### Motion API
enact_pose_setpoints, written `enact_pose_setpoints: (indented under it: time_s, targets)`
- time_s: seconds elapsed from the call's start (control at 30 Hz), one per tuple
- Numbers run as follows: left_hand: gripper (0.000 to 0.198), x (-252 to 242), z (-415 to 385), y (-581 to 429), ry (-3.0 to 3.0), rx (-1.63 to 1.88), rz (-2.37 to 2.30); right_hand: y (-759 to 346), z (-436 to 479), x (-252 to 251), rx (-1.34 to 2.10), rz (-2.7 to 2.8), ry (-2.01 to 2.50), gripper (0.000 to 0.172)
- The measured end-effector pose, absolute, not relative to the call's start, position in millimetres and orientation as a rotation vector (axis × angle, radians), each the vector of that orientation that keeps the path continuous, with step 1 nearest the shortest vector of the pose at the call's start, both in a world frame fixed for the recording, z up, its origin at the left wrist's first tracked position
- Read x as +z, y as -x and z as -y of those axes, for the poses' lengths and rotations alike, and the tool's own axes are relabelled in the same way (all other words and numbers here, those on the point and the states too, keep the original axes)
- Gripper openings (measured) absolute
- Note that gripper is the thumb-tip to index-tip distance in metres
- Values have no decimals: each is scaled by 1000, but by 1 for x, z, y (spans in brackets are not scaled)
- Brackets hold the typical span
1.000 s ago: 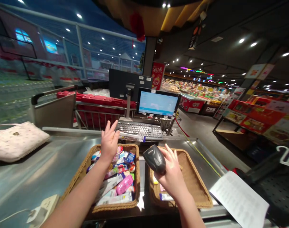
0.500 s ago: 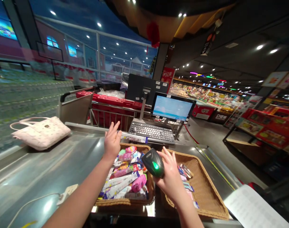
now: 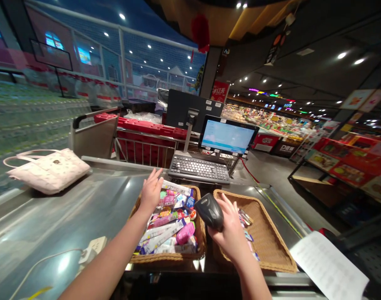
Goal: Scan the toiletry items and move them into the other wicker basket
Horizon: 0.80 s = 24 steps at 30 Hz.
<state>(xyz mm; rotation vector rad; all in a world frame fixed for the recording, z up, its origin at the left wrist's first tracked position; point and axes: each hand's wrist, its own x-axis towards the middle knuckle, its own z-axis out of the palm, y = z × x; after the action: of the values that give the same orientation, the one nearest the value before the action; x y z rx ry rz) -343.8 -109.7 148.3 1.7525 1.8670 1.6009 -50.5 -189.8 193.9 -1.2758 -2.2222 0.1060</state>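
Note:
My right hand (image 3: 230,227) is wrapped round a black barcode scanner (image 3: 209,211), held above the gap between two wicker baskets. Over the back left of the left basket (image 3: 203,233) is my left hand (image 3: 152,192). From its thumb side a long, thin white packet (image 3: 178,188) sticks out to the right, seemingly gripped at its left end, which is partly hidden. Several colourful sweets and more long packets (image 3: 165,237) fill the left basket. The right basket (image 3: 267,237) has a few small packets (image 3: 247,218) along its left side, partly behind my right hand.
Behind the baskets stand a keyboard (image 3: 199,168) and a lit screen (image 3: 227,135). A pale handbag (image 3: 49,171) lies on the metal counter (image 3: 115,196) at left. A power strip (image 3: 95,248) with a cable is near my left forearm. Printed sheets (image 3: 329,262) lie at right.
My left hand has come down with the white packet, nearer the left basket. The scanner has shifted slightly right, and its green light no longer shows. The view has tilted down a little.

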Motion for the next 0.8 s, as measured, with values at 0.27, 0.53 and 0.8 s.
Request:
enact_pose_setpoints:
  time_s: [0.27,0.53,0.8]
  targets:
    - [44,115,113,336,-1777,1242,-1963,50,191,186,142,2196,1305,49]
    - [28,98,124,336,-1886,801,-2193,46,191,177,152,2168,1322,44]
    - [23,122,132,317,-2070,909,-2063,18,191,166,88,2080,1355,46]
